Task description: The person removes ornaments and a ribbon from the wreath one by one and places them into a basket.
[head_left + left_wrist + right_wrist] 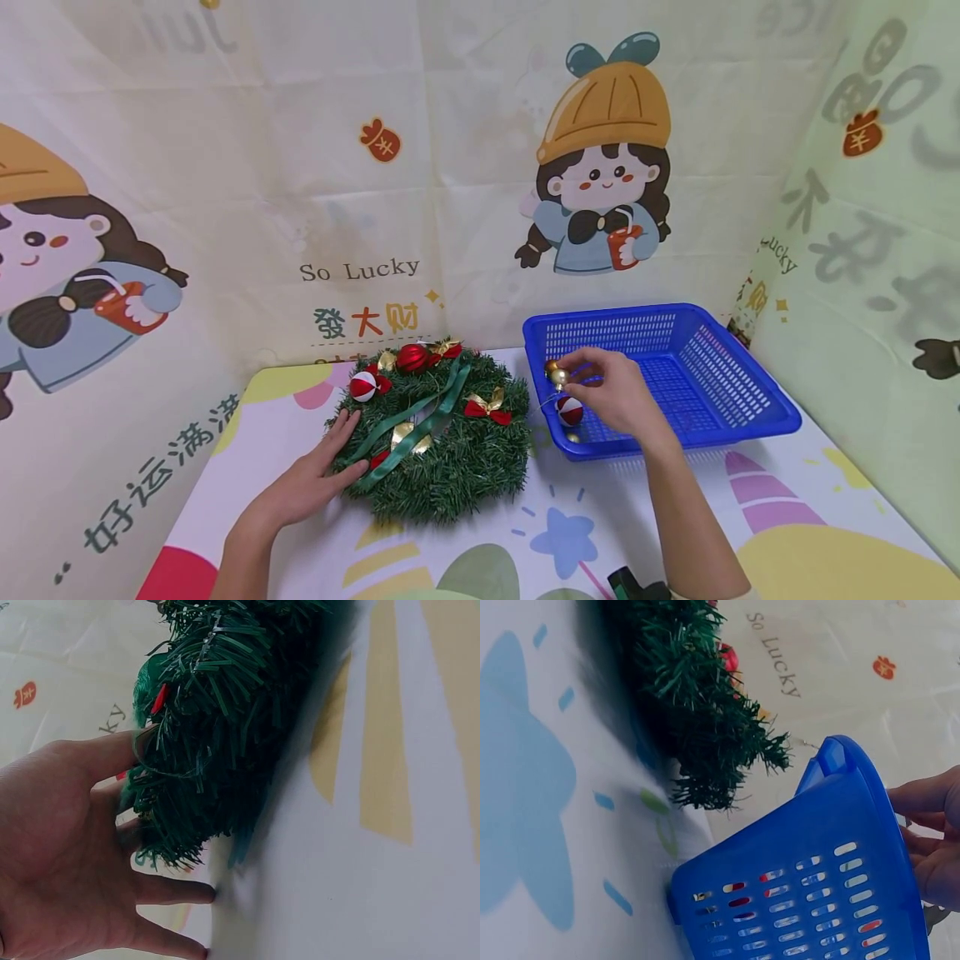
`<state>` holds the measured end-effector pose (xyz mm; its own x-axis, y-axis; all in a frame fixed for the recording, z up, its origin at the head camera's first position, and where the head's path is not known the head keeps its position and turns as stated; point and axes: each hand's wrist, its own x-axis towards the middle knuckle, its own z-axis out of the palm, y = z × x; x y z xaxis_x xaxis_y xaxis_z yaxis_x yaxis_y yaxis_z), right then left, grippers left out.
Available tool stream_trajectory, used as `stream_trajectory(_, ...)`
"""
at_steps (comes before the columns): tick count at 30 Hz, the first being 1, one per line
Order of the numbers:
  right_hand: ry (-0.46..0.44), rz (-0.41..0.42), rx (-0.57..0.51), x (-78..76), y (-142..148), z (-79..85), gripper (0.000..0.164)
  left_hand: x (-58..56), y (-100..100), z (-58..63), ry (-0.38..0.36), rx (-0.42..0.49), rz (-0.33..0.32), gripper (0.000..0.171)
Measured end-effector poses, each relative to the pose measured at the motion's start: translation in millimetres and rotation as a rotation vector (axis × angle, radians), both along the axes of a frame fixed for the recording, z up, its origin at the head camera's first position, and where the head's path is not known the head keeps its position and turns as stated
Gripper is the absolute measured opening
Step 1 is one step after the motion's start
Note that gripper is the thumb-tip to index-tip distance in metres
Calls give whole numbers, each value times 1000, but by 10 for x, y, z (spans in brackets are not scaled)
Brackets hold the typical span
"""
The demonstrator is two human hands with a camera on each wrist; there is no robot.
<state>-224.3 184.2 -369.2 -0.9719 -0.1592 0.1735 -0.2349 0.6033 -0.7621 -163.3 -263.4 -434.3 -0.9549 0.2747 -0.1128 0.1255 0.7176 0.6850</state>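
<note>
A green wreath (480,467) lies on the table, decorated with red and gold bows, red balls and a loose green ribbon (442,408). My left hand (307,483) rests against the wreath's left side, thumb and fingers extended; in the left wrist view its fingers spread beside the branches (217,750). Inside the blue basket's left end, my right hand (611,392) pinches a small gold ball ornament (560,379) between thumb and fingers. Below it is a red-and-white ball (570,412). The basket wall partly hides the right hand in the right wrist view.
The blue plastic basket (750,429) stands right of the wreath, with another small gold ball (573,437) in its near left corner. A printed cloth covers the table (637,517). A black object (633,583) shows at the front edge. Printed sheets hang behind and beside.
</note>
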Motion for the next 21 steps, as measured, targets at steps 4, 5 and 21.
stream_trajectory(4, -16, 9, 28, 1, 22, -5, 22, -6, 0, 1, -4, 0, 1, 88)
stream_trajectory(5, -22, 11, 34, 1, 26, -6, 22, -8, -1, -1, -3, 1, 0, 88)
stream_trajectory(21, -132, 99, 191, 10, 130, -10, 17, -20, -6, -17, -7, 6, -2, 88)
